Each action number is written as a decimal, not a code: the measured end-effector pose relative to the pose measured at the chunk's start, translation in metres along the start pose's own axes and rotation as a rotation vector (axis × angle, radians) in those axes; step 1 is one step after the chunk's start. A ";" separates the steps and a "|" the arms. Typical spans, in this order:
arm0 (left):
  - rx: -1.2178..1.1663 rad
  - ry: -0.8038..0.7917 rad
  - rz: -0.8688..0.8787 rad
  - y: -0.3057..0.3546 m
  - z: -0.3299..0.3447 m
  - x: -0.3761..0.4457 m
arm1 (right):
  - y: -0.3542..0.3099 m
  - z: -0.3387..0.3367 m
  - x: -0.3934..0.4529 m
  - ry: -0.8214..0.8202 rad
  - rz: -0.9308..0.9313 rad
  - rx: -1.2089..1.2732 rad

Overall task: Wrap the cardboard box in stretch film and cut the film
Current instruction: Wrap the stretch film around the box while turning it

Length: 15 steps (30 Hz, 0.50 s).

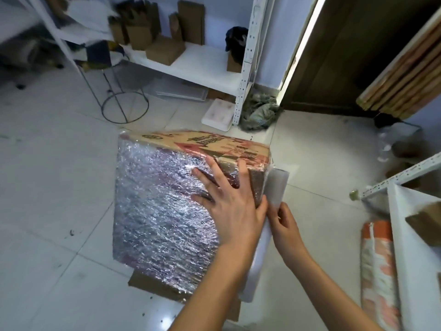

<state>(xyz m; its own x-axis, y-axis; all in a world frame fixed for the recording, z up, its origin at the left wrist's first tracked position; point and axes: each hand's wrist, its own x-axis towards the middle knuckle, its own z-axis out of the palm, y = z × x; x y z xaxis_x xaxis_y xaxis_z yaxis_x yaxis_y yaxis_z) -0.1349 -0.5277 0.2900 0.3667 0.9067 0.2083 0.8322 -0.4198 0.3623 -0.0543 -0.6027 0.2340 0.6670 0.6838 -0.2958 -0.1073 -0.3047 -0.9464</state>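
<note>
Cardboard box (167,206) sits on the tiled floor (59,187), its top face already under crinkled stretch film; its near right corner is hidden by the left hand (229,199), which presses flat with fingers spread. Just right of it, the right hand (284,225) grips the film roll (274,187) against the box's right edge. Beyond both hands stand white shelves (191,65); blur softens the far corners.
</note>
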 end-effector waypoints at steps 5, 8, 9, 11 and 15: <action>-0.054 0.014 -0.073 0.012 -0.002 0.008 | -0.022 -0.016 0.014 -0.004 -0.110 -0.159; -0.105 0.008 -0.140 0.018 -0.002 0.015 | -0.031 -0.023 0.025 -0.046 -0.140 -0.231; -0.140 -0.013 -0.162 0.019 -0.003 0.017 | -0.033 -0.024 0.028 -0.066 -0.144 -0.245; -0.198 -0.033 -0.206 0.022 -0.007 0.020 | -0.036 -0.025 0.034 -0.091 -0.167 -0.278; -0.239 -0.023 -0.273 0.028 -0.014 0.026 | -0.046 -0.032 0.044 -0.120 -0.208 -0.373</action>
<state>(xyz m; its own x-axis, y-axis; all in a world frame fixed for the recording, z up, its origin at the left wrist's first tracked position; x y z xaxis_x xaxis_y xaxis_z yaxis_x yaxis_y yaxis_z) -0.1083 -0.5164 0.3183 0.1560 0.9862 0.0549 0.7810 -0.1572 0.6044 0.0039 -0.5798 0.2689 0.5533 0.8215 -0.1380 0.3082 -0.3558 -0.8823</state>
